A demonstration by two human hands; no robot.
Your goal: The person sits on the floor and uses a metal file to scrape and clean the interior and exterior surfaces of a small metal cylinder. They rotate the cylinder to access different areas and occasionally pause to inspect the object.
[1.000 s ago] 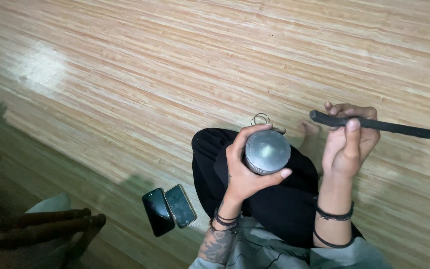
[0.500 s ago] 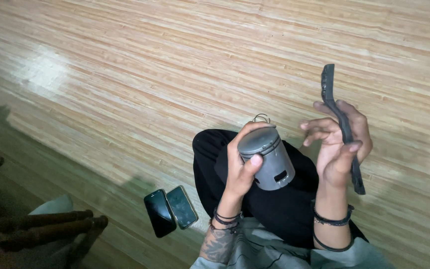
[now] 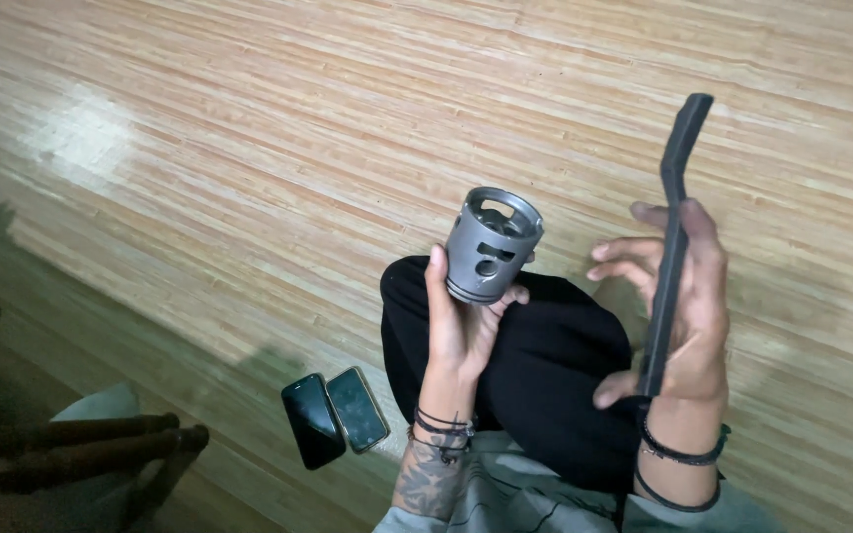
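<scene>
Fingers: left hand (image 3: 461, 326) clasps grey slotted piston (image 3: 491, 247) | right hand (image 3: 688, 306) grips black bent bar (image 3: 671, 237)

A grey metal piston (image 3: 491, 247), hollow skirt end tilted up and away, crown toward the palm, sits gripped in the left hand (image 3: 461, 331). A long, flat black bar (image 3: 671, 242) with a slight bend stands nearly upright in the right hand (image 3: 688, 316), rising past the fingertips.

Left hand (image 3: 461, 331) holds grey piston (image 3: 491, 247); right hand (image 3: 688, 316) grips black bar (image 3: 671, 237).
</scene>
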